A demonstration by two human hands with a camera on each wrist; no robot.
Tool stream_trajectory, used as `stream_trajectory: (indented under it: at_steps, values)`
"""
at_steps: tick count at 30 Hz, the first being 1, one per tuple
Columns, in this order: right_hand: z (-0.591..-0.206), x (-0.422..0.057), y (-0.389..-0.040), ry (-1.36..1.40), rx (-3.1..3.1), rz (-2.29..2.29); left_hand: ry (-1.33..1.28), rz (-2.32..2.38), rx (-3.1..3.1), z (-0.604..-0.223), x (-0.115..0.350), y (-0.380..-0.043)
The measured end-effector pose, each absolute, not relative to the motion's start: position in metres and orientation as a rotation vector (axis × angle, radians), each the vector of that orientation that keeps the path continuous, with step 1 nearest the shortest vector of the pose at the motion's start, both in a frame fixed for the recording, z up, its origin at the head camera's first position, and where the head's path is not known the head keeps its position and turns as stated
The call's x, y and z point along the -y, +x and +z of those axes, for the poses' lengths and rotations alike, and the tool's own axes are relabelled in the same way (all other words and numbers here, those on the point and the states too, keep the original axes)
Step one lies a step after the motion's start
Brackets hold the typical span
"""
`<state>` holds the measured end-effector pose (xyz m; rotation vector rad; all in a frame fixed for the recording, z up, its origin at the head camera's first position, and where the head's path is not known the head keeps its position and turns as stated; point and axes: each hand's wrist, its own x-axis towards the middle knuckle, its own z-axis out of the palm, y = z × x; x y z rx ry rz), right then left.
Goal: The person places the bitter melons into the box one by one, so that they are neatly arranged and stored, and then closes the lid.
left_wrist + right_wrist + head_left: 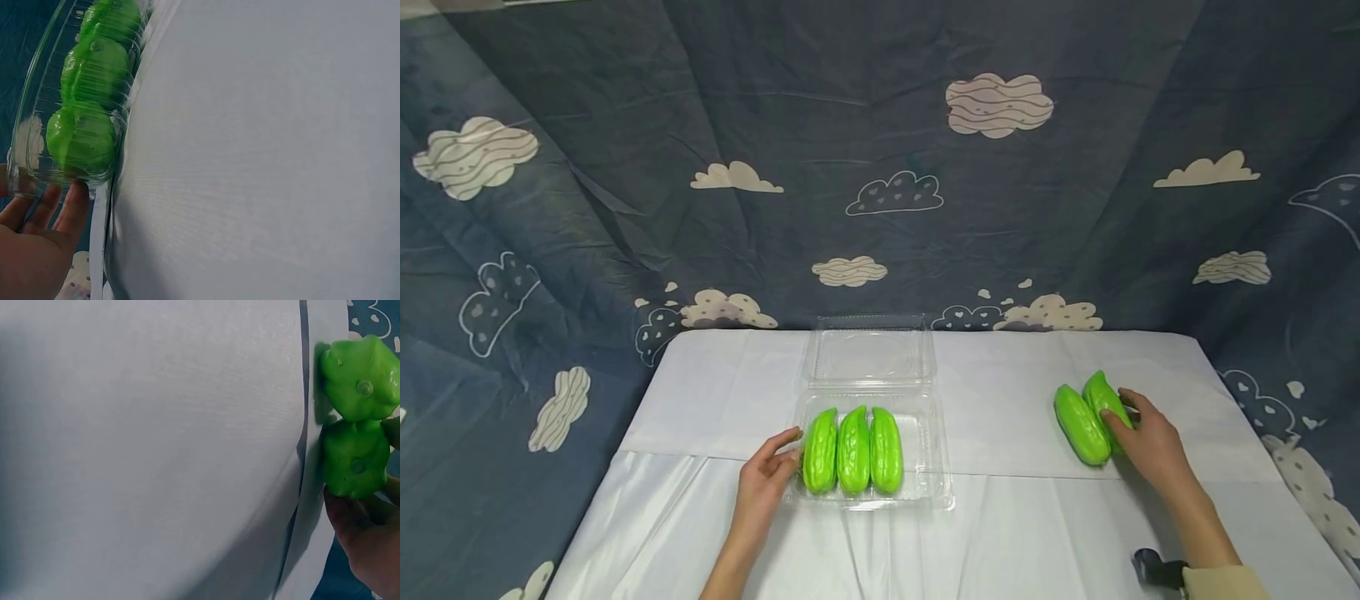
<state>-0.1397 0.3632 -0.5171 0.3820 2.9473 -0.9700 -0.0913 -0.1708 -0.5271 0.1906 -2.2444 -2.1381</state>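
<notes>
A clear plastic clamshell box lies with its lid folded back. Side by side in its left part are three glossy green, ribbed vegetables that look like bitter melons. My left hand holds the box's left side by the edge; its fingertips are against the box end in the left wrist view. On the right, my right hand grips one green bitter melon between thumb and fingers. Another bitter melon lies against it on the left.
White cloth covers the table. Behind and at both sides hangs a dark blue curtain with cloud prints. A black strap-like device sits at my right wrist, by a beige sleeve.
</notes>
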Motion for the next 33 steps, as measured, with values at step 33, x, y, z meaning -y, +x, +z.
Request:
stream_trajectory:
  at_steps: [33]
  values:
    - [-0.509,-0.362,-0.132,0.348,-2.985,-1.091,0.239,-2.186,2.224,-0.525,0.169,-0.091]
